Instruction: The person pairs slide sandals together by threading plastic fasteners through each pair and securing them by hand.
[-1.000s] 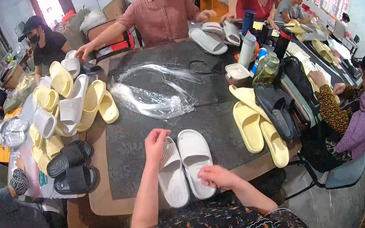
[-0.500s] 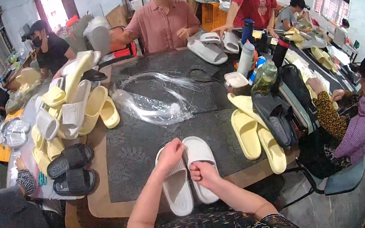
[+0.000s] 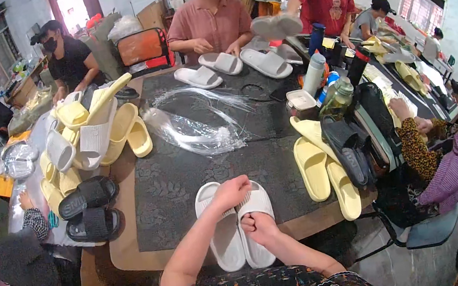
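A pair of light grey slide slippers lies side by side at the table's near edge, toes pointing away from me. My left hand reaches over the left slipper, its fingers pinched together above the right slipper's strap near the toe. My right hand is curled closed at the heel-side opening of the right slipper, its fingers against the strap edge. Whatever thin or small thing either hand may hold is too small to make out.
Clear plastic strands lie mid-table. Yellow slippers, black slippers and bottles stand at the right. A slipper pile is at the left, black slides nearer. Across the table, a person handles grey slippers.
My left hand has moved right, from the left slipper's strap to above the right one. My right hand shifted slightly nearer me. Across the table, more grey slippers now lie before the person.
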Tool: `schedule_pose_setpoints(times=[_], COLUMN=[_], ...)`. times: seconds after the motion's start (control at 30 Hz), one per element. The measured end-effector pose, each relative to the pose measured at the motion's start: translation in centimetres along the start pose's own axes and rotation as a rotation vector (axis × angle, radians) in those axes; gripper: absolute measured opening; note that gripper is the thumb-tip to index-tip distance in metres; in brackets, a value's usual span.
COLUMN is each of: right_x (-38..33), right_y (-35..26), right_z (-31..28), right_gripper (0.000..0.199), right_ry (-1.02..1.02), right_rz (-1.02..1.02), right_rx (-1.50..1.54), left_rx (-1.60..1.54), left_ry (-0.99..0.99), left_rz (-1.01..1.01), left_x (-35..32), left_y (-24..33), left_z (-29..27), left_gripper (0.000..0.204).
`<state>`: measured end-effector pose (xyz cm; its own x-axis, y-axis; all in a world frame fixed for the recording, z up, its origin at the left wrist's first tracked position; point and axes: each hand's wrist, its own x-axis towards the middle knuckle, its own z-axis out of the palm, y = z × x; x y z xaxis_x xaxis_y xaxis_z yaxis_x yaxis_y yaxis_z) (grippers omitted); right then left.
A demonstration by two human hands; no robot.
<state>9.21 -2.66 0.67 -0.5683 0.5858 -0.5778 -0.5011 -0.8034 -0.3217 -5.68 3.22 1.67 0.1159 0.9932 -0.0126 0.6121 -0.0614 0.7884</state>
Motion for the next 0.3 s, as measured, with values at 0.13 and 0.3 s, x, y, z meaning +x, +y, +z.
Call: schedule_pose_setpoints(times=[0.13, 0.3], right_x=[1.0, 1.4], right_y=[0.1, 0.6], right_z=[-0.7, -1.0], right_gripper=[0.013, 0.012], right_ry=[0.020, -0.011], right_rz=[0.003, -0.032], right_rx=[0.216, 0.160], left_rx=[-0.104, -0.122], left_ry=[-0.005, -0.013], left_rz=[0.027, -0.002], left_x=[0.2, 0.2], left_y=[-0.2, -1.2], left_z=[-0.4, -0.3], left_gripper=[0.021, 0.027])
